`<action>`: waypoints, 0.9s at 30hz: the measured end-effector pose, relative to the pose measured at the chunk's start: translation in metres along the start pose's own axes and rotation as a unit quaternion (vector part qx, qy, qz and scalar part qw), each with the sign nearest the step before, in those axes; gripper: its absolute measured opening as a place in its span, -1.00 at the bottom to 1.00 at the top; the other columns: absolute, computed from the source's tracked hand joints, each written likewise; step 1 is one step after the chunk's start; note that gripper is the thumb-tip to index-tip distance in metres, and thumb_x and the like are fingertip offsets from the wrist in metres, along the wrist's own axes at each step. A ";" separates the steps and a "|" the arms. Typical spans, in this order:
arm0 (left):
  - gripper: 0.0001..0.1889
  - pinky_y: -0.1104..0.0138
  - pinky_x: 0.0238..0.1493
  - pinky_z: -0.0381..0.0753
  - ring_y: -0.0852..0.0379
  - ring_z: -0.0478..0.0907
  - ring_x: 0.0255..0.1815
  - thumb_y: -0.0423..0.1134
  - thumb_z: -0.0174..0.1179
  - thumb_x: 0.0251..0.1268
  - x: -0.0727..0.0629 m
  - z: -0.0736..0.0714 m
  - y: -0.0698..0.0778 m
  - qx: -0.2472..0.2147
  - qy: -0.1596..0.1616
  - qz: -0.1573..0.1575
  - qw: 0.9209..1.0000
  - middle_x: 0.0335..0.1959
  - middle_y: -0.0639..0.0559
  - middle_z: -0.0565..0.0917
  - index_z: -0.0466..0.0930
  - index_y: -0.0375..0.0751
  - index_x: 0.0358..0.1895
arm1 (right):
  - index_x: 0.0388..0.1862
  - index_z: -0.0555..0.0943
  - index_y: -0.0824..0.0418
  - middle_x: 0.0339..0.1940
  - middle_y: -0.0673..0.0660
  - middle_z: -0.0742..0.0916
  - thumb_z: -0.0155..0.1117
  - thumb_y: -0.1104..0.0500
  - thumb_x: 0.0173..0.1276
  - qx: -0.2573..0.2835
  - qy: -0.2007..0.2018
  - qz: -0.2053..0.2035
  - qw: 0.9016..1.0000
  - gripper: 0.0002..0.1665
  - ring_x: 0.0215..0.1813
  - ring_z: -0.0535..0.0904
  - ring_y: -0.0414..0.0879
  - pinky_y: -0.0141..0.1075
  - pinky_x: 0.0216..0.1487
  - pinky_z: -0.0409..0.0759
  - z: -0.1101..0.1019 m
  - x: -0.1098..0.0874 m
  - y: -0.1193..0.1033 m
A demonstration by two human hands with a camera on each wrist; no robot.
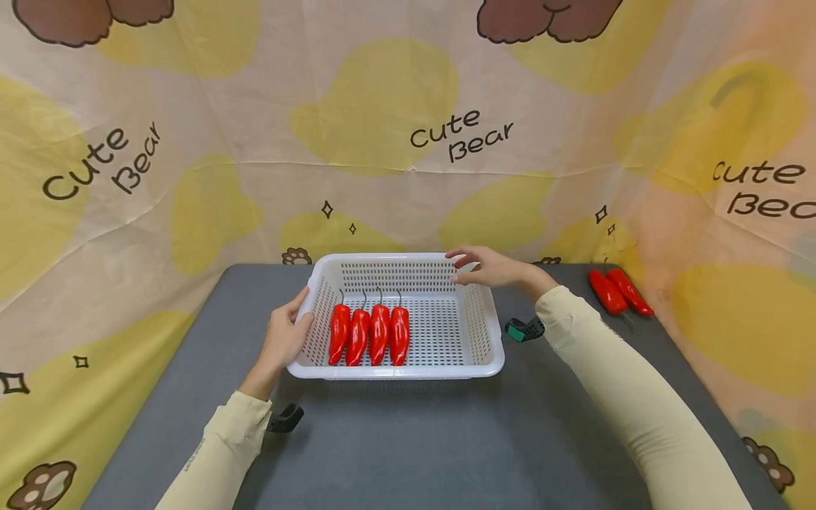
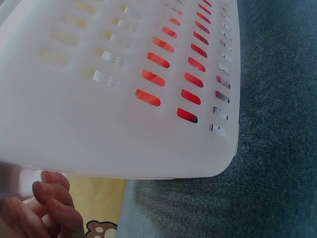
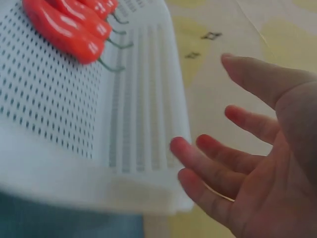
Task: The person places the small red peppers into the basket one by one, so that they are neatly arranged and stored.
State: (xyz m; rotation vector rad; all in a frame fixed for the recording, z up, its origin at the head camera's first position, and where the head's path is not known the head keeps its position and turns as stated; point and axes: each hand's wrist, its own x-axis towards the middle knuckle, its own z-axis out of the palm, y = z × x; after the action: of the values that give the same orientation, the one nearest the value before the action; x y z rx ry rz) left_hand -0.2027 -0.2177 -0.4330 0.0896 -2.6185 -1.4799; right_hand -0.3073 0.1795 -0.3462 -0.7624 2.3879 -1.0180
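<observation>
A white plastic basket [image 1: 395,372] with slotted walls sits in the middle of the head view. Several red chili peppers [image 1: 379,333] with green stems lie side by side in its left half. My left hand [image 1: 283,336] grips the basket's left rim, thumb on top; its curled fingers [image 2: 59,203] show below the rim in the left wrist view. At the far right corner my right hand [image 1: 491,269] has its fingers spread and holds nothing. In the right wrist view those fingertips [image 3: 185,148] are right at the rim.
Two more red peppers [image 1: 618,292] lie on the dark grey table [image 1: 408,439] near its right edge. A patterned cloth [image 1: 382,127] hangs behind and along both sides. Black bands [image 1: 525,330] show at both wrists.
</observation>
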 end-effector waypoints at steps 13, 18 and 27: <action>-0.40 0.10 -0.21 0.80 -0.21 0.73 -0.11 -0.31 -0.04 0.45 0.001 0.000 -0.002 0.007 0.006 0.001 1.000 0.34 -0.40 0.52 0.24 -0.10 0.56 | 0.52 0.24 0.35 0.44 0.48 0.46 0.13 0.13 0.55 0.023 0.123 0.031 0.992 -0.33 0.36 0.49 0.38 0.25 0.36 0.49 -0.040 -0.053 0.044; -0.39 0.13 -0.28 0.80 -0.21 0.74 -0.16 -0.30 -0.03 0.45 0.002 -0.002 -0.002 0.006 0.005 0.004 1.000 0.34 -0.40 0.52 0.23 -0.10 0.56 | 0.54 0.20 0.37 0.46 0.51 0.42 0.08 0.07 0.57 0.034 0.148 0.070 0.986 -0.30 0.40 0.43 0.37 0.24 0.40 0.46 -0.050 -0.073 0.076; -0.38 0.19 -0.32 0.80 -0.16 0.75 -0.17 -0.30 -0.05 0.45 -0.002 -0.001 -0.002 0.000 -0.001 -0.001 1.000 0.37 -0.39 0.49 0.21 -0.08 0.57 | 0.60 0.06 0.38 0.56 0.56 0.22 -0.05 -0.14 0.61 0.016 0.185 0.180 0.966 -0.15 0.51 0.21 0.44 0.28 0.46 0.33 -0.062 -0.118 0.127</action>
State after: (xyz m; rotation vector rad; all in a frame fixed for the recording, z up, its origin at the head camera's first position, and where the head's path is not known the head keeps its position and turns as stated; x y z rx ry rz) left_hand -0.2006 -0.2196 -0.4341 0.0912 -2.6209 -1.4803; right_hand -0.2933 0.3597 -0.3821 -0.1133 2.6767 -1.1118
